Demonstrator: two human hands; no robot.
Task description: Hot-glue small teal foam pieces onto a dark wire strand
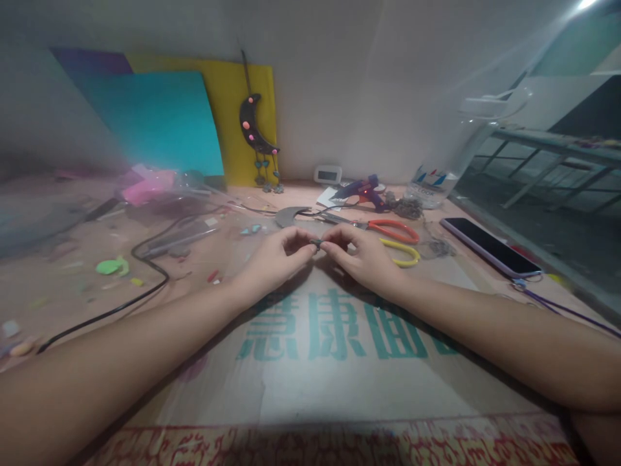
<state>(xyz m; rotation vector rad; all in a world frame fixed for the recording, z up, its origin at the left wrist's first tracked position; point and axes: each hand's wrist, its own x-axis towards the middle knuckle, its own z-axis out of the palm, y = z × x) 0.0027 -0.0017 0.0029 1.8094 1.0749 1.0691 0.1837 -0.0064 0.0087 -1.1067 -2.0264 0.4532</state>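
Observation:
Both hands meet near the middle of the view, over a board with green printed characters (334, 323). A tiny dark piece (317, 243) is pinched between their fingertips; its shape is too small to tell. My left hand (279, 259) holds its left side with thumb and forefinger, and my right hand (361, 255) grips the right side the same way. Just behind the fingers lies a grey crescent piece (291, 216). Scissors with orange handles (395, 230) and a yellow handle (405, 254) are close behind and beside my right hand.
A glue gun (363, 191), a small white display (327, 174) and a clear bottle (436, 175) stand at the back. A phone (490, 246) lies right. A black cable (150, 259) and scraps spread left. A decorated dark crescent (252, 126) hangs before a yellow sheet (230, 116).

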